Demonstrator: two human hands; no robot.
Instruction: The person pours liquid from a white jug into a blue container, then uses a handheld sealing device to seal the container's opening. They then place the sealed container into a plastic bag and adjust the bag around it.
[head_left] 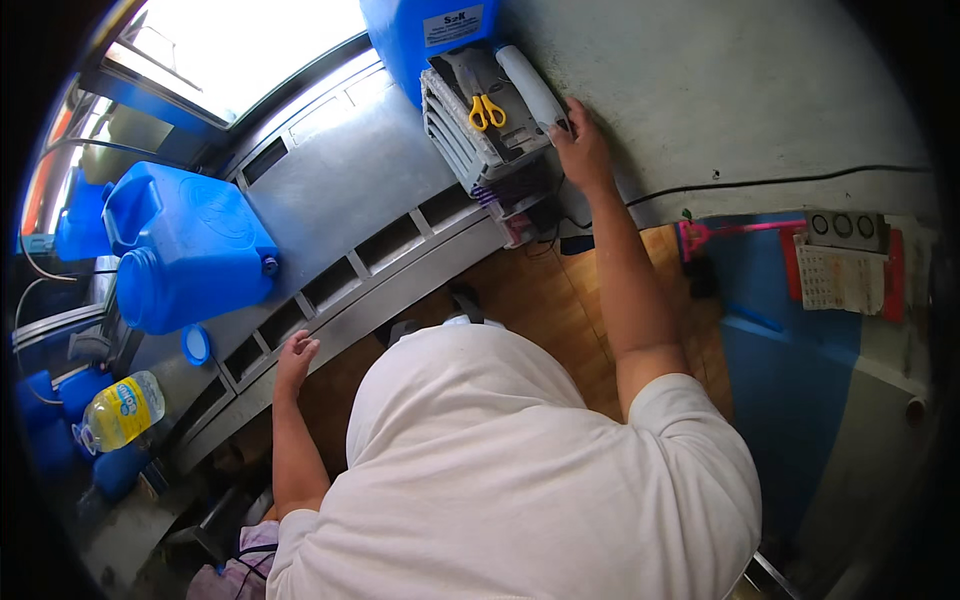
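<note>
My right hand reaches up along the wall and is closed on the near end of a whitish roll, which looks like plastic film. The roll lies along the right side of a grey slatted plastic holder. Yellow-handled scissors rest on top of that holder. Lower on the left, my left hand hangs by the front edge of the metal counter, its fingers loosely bent and slightly apart, with nothing seen in them.
A large blue jug lies on the counter, near a round blue-rimmed lid and a clear bottle with yellow label. Another blue container stands behind the holder. A black cable runs along the wall.
</note>
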